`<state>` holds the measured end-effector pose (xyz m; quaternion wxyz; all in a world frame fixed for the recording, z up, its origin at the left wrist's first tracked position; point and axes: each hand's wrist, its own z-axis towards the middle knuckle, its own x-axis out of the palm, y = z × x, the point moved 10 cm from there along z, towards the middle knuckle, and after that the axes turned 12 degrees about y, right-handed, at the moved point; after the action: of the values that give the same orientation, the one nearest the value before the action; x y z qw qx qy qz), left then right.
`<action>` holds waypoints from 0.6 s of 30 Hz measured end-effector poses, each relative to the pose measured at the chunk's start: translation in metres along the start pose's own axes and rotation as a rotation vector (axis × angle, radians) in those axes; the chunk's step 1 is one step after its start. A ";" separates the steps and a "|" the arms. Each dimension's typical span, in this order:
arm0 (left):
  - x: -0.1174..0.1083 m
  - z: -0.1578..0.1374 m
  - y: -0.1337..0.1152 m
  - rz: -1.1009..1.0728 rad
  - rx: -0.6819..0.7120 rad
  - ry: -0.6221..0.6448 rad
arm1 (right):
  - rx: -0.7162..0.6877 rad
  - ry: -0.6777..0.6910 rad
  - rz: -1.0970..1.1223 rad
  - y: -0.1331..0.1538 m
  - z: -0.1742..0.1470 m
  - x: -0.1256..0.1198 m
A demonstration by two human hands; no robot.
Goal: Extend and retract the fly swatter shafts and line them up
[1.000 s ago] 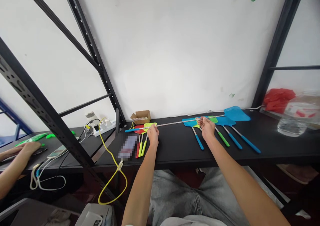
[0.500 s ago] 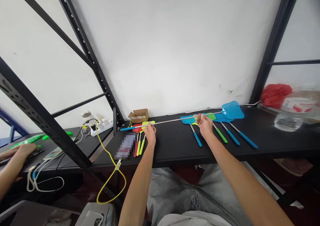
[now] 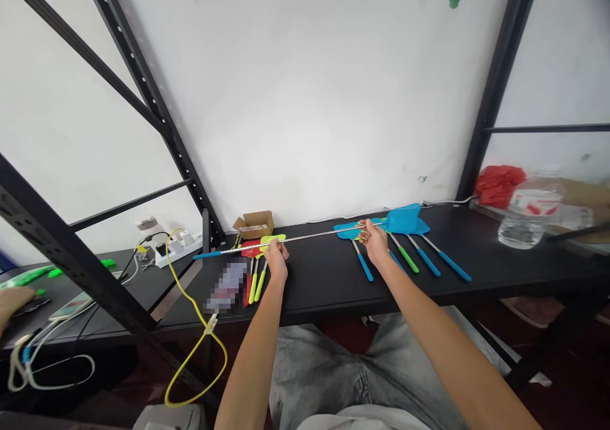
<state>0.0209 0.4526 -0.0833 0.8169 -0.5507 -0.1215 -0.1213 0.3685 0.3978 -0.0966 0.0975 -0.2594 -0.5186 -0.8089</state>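
A blue fly swatter with a long thin metal rod lies across both my hands above the black table. Its blue head (image 3: 403, 220) is at the right end, tilted edge-on, and its blue handle (image 3: 208, 255) at the left end. My left hand (image 3: 277, 260) pinches the rod a little right of the handle. My right hand (image 3: 374, 242), fingers closed, grips the rod close to the head. Below on the right lie several swatters, among them one with a green handle (image 3: 408, 260). Near my left hand are swatters with yellow handles (image 3: 260, 284) and a red swatter (image 3: 248, 250).
An open cardboard box (image 3: 255, 225) stands at the wall. A blurred-out phone-like object (image 3: 229, 286) has a yellow cable (image 3: 193, 300) attached. A power strip (image 3: 178, 249) sits left, a water bottle (image 3: 528, 217) right. Another person's hand (image 3: 16, 303) shows at far left.
The swatter has shifted left relative to my hands; its head is now closer to my right hand and turned more edge-on. The camera view has moved slightly right.
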 end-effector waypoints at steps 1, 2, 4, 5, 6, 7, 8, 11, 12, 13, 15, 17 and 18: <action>-0.001 0.000 -0.001 -0.002 0.005 -0.010 | -0.008 -0.017 0.027 0.001 0.000 -0.003; -0.002 0.000 -0.001 -0.005 0.007 -0.018 | -0.008 -0.011 0.040 0.001 0.000 -0.002; 0.003 -0.002 -0.001 0.015 0.005 0.015 | 0.010 0.053 0.015 -0.001 0.000 0.006; 0.009 -0.003 -0.002 0.042 0.002 0.064 | 0.027 0.100 -0.018 -0.003 0.000 0.012; 0.016 -0.004 -0.001 0.074 -0.001 0.125 | 0.049 0.150 -0.057 -0.005 -0.001 0.019; 0.023 -0.005 -0.001 0.101 -0.004 0.183 | 0.071 0.196 -0.096 -0.008 -0.002 0.025; 0.028 -0.006 -0.001 0.117 -0.006 0.226 | 0.091 0.234 -0.132 -0.010 -0.004 0.031; 0.028 -0.007 0.000 0.093 -0.008 0.232 | 0.116 0.293 -0.200 -0.013 -0.007 0.039; 0.027 -0.006 0.000 0.080 -0.009 0.222 | 0.114 0.297 -0.213 -0.012 -0.008 0.040; 0.026 -0.006 0.000 0.067 -0.010 0.216 | 0.111 0.297 -0.225 -0.011 -0.008 0.041; 0.023 -0.005 0.001 0.023 -0.019 0.193 | 0.113 0.293 -0.242 -0.007 -0.009 0.043; 0.018 -0.005 0.002 -0.035 -0.031 0.149 | 0.144 0.290 -0.267 -0.003 -0.013 0.047; 0.016 -0.005 0.002 -0.059 -0.035 0.126 | 0.165 0.279 -0.295 0.000 -0.017 0.048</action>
<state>0.0368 0.4483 -0.0817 0.8092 -0.5522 -0.0839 -0.1821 0.3224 0.3876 -0.0770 0.0697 -0.0574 -0.5968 -0.7973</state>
